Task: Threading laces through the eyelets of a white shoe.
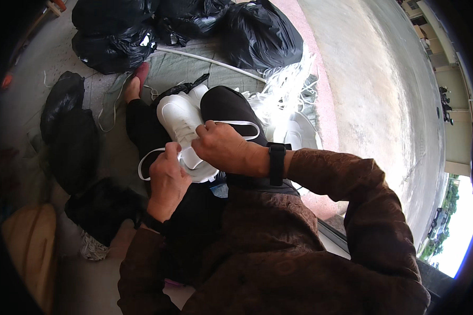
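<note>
A white sneaker (180, 119) lies on my lap between my black-trousered legs, toe pointing away from me. My left hand (167, 176) pinches a white shoelace (147, 160) that loops out to the left of the shoe's near end. My right hand (220, 144) grips another stretch of white lace (244, 126) that arcs over my right knee, its fingers pressed to the shoe's lacing area. A black watch sits on my right wrist. The shoe's heel end is hidden under both hands.
A heap of loose white laces (284, 89) and a white shoe (299, 134) lie to the right on a grey cloth. Black plastic bags (115, 37) stand ahead and more (68, 126) at the left. A concrete ledge (373, 94) curves along the right.
</note>
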A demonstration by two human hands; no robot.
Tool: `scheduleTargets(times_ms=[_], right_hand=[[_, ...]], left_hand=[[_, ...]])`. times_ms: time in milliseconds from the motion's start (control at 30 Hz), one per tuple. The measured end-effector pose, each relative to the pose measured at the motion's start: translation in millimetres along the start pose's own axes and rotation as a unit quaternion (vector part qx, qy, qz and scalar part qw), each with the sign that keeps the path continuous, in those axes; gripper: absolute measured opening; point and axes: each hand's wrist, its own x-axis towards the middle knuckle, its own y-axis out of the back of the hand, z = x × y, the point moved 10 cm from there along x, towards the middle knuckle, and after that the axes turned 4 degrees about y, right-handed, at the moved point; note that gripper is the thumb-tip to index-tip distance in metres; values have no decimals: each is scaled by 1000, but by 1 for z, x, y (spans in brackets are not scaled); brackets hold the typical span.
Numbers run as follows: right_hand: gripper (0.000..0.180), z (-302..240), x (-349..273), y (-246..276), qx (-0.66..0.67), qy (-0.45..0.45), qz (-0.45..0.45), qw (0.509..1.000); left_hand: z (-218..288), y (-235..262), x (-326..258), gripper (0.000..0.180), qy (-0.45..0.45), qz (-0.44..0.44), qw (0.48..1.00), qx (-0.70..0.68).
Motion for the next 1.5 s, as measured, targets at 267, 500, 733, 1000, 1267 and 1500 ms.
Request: scheduleTargets(times_ms=[267, 500, 733, 1000, 1267, 1500], right_hand=[[17, -79, -13, 45, 142, 126, 88, 978], [15, -30, 6, -17, 146, -94, 31, 984], [7, -19, 22, -19, 317, -180, -27, 931], [15, -120, 31, 154, 509, 130, 157, 836], [18, 196, -213, 2, 616, -502, 259, 550], [17, 79, -53, 10, 399, -331, 77, 852]], left_hand=[[-61, -11, -21, 51, 217, 44, 917, -332], [-88, -14, -24, 59, 277, 30, 847, -453], [-13, 50, -38, 34, 40, 172, 976, -131], [13, -25, -100, 32, 194, -114, 820, -526], [11, -33, -85, 50, 222, -138, 812, -522], [-137, 61, -107, 49, 332, 157, 568, -737]])
